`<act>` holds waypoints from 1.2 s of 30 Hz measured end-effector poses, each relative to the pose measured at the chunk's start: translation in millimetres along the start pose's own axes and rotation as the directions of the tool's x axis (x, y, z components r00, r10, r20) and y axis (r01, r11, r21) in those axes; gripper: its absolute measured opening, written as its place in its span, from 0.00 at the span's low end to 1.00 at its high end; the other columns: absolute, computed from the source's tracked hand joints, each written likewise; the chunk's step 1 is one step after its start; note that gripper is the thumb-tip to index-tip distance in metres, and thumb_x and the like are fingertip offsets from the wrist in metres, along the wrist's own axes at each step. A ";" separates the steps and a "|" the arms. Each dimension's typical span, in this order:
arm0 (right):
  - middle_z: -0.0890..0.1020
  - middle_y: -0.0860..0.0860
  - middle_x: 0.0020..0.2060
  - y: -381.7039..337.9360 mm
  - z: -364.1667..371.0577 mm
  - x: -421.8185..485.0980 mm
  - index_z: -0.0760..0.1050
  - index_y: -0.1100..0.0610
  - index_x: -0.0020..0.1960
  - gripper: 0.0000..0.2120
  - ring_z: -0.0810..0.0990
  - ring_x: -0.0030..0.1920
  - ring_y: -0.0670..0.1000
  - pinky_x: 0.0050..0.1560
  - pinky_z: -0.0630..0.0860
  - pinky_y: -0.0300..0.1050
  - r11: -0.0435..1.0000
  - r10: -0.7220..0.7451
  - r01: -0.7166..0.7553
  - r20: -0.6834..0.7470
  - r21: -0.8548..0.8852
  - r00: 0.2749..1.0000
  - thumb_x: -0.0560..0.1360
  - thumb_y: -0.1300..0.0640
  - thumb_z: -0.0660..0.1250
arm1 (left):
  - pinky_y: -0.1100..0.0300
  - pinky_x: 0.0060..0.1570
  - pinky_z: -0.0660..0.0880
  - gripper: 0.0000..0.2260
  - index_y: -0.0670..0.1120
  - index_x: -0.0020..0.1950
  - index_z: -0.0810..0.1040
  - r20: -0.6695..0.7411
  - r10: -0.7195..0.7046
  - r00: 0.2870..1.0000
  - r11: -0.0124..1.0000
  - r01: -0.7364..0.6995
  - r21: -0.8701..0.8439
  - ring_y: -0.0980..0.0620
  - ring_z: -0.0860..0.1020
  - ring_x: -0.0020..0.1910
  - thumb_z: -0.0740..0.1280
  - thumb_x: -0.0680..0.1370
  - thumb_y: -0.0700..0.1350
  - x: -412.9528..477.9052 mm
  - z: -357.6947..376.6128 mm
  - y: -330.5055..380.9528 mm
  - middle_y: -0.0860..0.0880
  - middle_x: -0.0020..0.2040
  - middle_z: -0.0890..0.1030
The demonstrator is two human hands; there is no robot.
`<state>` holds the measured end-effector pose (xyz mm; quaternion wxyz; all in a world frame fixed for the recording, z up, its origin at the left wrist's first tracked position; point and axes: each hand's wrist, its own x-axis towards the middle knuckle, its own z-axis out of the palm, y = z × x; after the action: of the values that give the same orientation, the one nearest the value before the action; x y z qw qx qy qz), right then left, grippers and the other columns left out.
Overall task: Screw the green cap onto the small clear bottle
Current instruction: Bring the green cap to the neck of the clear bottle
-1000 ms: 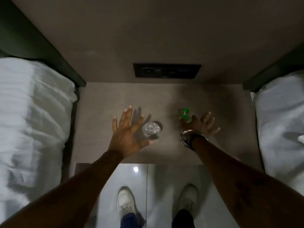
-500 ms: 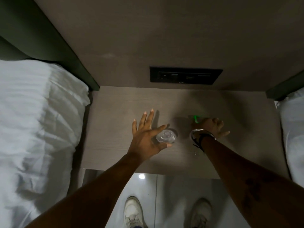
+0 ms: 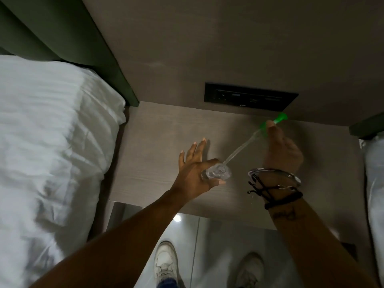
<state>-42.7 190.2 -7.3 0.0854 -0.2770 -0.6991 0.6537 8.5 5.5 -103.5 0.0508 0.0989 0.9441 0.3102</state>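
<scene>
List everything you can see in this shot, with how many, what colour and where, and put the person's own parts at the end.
small clear bottle: one, clear, on the nightstand, gripped by the left hand
green cap: one, green with a clear tube, lifted in the right hand
nightstand: one, grey-brown wood grain, centre
socket panel: one, black, on the wall behind
beds: two, white linen, left and right edges
headboard: one, dark green, upper left
shoes: two, white, bottom, on a glossy floor
bracelets: several, silver and black, right wrist
left hand: one, on the bottle
right hand: one, pinching the cap

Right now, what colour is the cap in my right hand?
Bright green cap, with a clear tube attached, seen in the head view.
</scene>
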 end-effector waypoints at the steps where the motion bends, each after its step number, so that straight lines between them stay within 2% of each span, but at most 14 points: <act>1: 0.86 0.41 0.43 -2.3 6.2 -5.5 0.81 0.40 0.31 0.08 0.82 0.49 0.39 0.56 0.78 0.44 0.998 -0.039 0.042 -0.049 0.054 0.998 0.69 0.45 0.72 | 0.41 0.69 0.39 0.24 0.60 0.57 0.78 -0.005 -0.004 1.000 1.000 0.004 -0.013 0.52 0.40 0.74 0.71 0.64 0.66 -0.1 0.3 0.2 0.54 0.76 0.43; 3: 0.83 0.51 0.57 -3.6 18.9 -16.7 0.82 0.39 0.37 0.04 0.79 0.60 0.47 0.64 0.74 0.54 0.993 -0.112 0.114 -0.116 0.016 0.987 0.64 0.42 0.73 | 0.41 0.69 0.40 0.24 0.60 0.57 0.78 -0.007 -0.014 1.000 1.000 0.014 -0.024 0.52 0.41 0.74 0.72 0.64 0.66 -0.5 1.5 -0.5 0.54 0.76 0.44; 5: 0.81 0.51 0.61 2.6 21.9 -22.4 0.81 0.42 0.44 0.13 0.75 0.64 0.48 0.66 0.72 0.56 0.981 -0.189 0.186 -0.062 -0.047 0.980 0.63 0.38 0.70 | 0.40 0.69 0.41 0.24 0.61 0.57 0.77 -0.006 -0.022 1.000 0.999 0.022 -0.024 0.51 0.42 0.75 0.71 0.64 0.67 -1.1 2.1 0.3 0.53 0.77 0.45; 8: 0.78 0.50 0.64 8.4 16.7 -28.0 0.77 0.37 0.43 0.09 0.72 0.67 0.50 0.67 0.70 0.58 0.960 -0.255 0.252 -0.003 -0.120 0.967 0.65 0.38 0.68 | 0.39 0.68 0.42 0.24 0.60 0.56 0.78 -0.003 -0.028 1.000 0.999 0.028 -0.046 0.46 0.46 0.76 0.70 0.64 0.67 -1.8 1.1 1.1 0.48 0.78 0.50; 11: 0.77 0.53 0.66 14.6 11.2 -32.6 0.80 0.47 0.47 0.13 0.71 0.67 0.53 0.67 0.70 0.59 0.930 -0.307 0.312 0.060 -0.191 0.950 0.67 0.42 0.69 | 0.40 0.68 0.41 0.22 0.59 0.55 0.79 -0.004 -0.042 0.999 0.997 0.042 -0.062 0.46 0.46 0.76 0.71 0.64 0.66 -2.4 0.5 2.2 0.47 0.78 0.51; 13: 0.75 0.55 0.67 19.8 8.8 -35.3 0.81 0.55 0.49 0.12 0.69 0.68 0.54 0.68 0.68 0.57 0.887 -0.365 0.381 0.107 -0.261 0.925 0.69 0.50 0.73 | 0.41 0.68 0.39 0.22 0.60 0.56 0.78 0.006 -0.061 0.998 0.996 0.061 -0.070 0.46 0.45 0.76 0.72 0.65 0.66 -2.1 0.0 3.5 0.48 0.79 0.50; 15: 0.73 0.57 0.68 26.5 5.1 -39.0 0.82 0.59 0.49 0.10 0.68 0.69 0.54 0.69 0.65 0.50 0.826 -0.422 0.470 0.212 -0.311 0.882 0.70 0.54 0.74 | 0.42 0.68 0.39 0.23 0.61 0.57 0.77 0.018 -0.076 0.997 0.995 0.077 -0.069 0.46 0.45 0.76 0.72 0.65 0.65 -2.1 -0.5 5.2 0.48 0.79 0.50; 17: 0.73 0.59 0.68 36.8 -0.5 -43.3 0.81 0.60 0.48 0.12 0.69 0.69 0.55 0.69 0.63 0.46 0.757 -0.473 0.575 0.347 -0.310 0.810 0.69 0.53 0.73 | 0.41 0.68 0.41 0.23 0.60 0.58 0.77 0.022 -0.081 0.996 0.995 0.082 -0.054 0.45 0.46 0.76 0.73 0.65 0.64 -2.7 -1.6 6.6 0.48 0.79 0.50; 21: 0.74 0.60 0.66 57.9 -8.2 -49.2 0.82 0.60 0.49 0.18 0.72 0.65 0.61 0.65 0.65 0.54 0.625 -0.421 0.682 0.572 -0.380 0.704 0.68 0.47 0.70 | 0.40 0.69 0.41 0.22 0.58 0.57 0.78 0.016 -0.060 0.998 0.994 0.062 -0.091 0.49 0.44 0.75 0.73 0.66 0.63 -5.0 -3.2 6.2 0.48 0.78 0.51; 23: 0.74 0.59 0.66 66.7 -8.9 -49.3 0.82 0.59 0.50 0.18 0.72 0.65 0.61 0.66 0.67 0.59 0.623 -0.367 0.665 0.598 -0.411 0.713 0.68 0.46 0.71 | 0.40 0.69 0.41 0.21 0.57 0.56 0.79 0.018 -0.052 0.998 0.993 0.053 -0.102 0.49 0.44 0.75 0.73 0.66 0.63 -6.0 -1.8 5.4 0.48 0.78 0.52; 26: 0.73 0.58 0.68 75.0 -7.3 -47.5 0.80 0.57 0.50 0.16 0.70 0.67 0.60 0.67 0.66 0.63 0.636 -0.341 0.628 0.568 -0.448 0.750 0.66 0.51 0.77 | 0.40 0.69 0.42 0.21 0.57 0.56 0.79 0.014 -0.062 0.998 0.991 0.063 -0.116 0.46 0.46 0.76 0.72 0.66 0.64 -7.0 0.8 4.9 0.48 0.78 0.53; 30: 0.73 0.59 0.67 80.1 -5.0 -50.0 0.77 0.56 0.49 0.17 0.70 0.68 0.58 0.66 0.67 0.64 0.615 -0.346 0.616 0.534 -0.492 0.772 0.66 0.47 0.73 | 0.39 0.69 0.43 0.21 0.57 0.56 0.79 -0.002 -0.074 0.997 0.991 0.073 -0.111 0.46 0.48 0.76 0.72 0.67 0.63 -7.4 4.4 3.9 0.47 0.78 0.54; 34: 0.70 0.58 0.70 84.3 -3.2 -51.6 0.74 0.57 0.58 0.31 0.67 0.69 0.56 0.67 0.67 0.55 0.669 -0.296 0.556 0.510 -0.493 0.808 0.64 0.38 0.73 | 0.38 0.69 0.44 0.23 0.55 0.58 0.79 0.005 -0.084 0.996 0.988 0.084 -0.126 0.47 0.48 0.76 0.69 0.66 0.64 -8.5 3.9 4.2 0.48 0.78 0.55; 36: 0.68 0.59 0.71 86.2 -2.7 -48.9 0.77 0.56 0.59 0.28 0.66 0.70 0.55 0.66 0.65 0.51 0.709 -0.291 0.560 0.546 -0.428 0.785 0.66 0.40 0.71 | 0.40 0.69 0.43 0.23 0.55 0.59 0.79 0.003 -0.081 0.997 0.985 0.080 -0.155 0.48 0.48 0.76 0.72 0.67 0.62 -8.9 2.4 3.6 0.48 0.78 0.55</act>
<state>23.1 167.5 -77.9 -0.0085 0.0396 -0.9069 0.4194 18.1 7.8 -103.1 0.0694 0.0559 0.9205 0.3805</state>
